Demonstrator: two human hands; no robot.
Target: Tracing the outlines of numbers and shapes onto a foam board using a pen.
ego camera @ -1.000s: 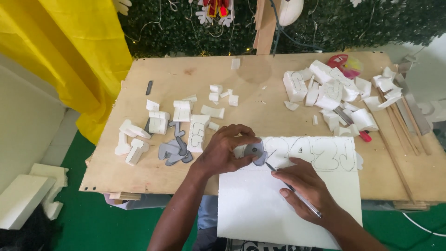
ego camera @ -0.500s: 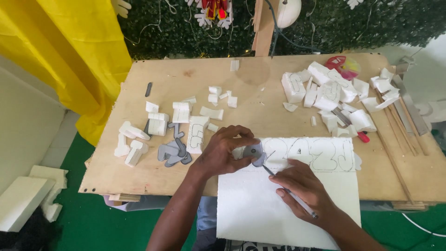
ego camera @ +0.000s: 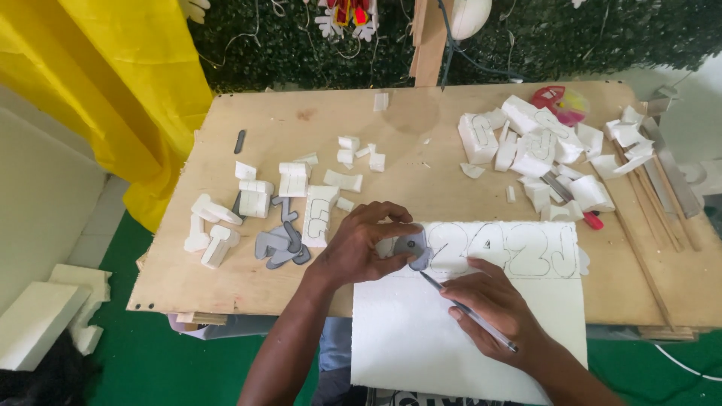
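Slippage was your risk: your left hand (ego camera: 359, 252) pinched the grey template (ego camera: 413, 249) flat on the white foam sheet (ego camera: 459, 331), while your right hand (ego camera: 492, 308) gripped the pencil (ego camera: 465, 310) tracing its edge; any shift would have smeared that outline.

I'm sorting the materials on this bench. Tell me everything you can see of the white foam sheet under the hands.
The white foam sheet lies flat, overhanging the near edge of the wooden table. Outlined shapes are drawn along its far edge. The left hand presses a small grey template on it; the right hand rests on it, holding a pen.
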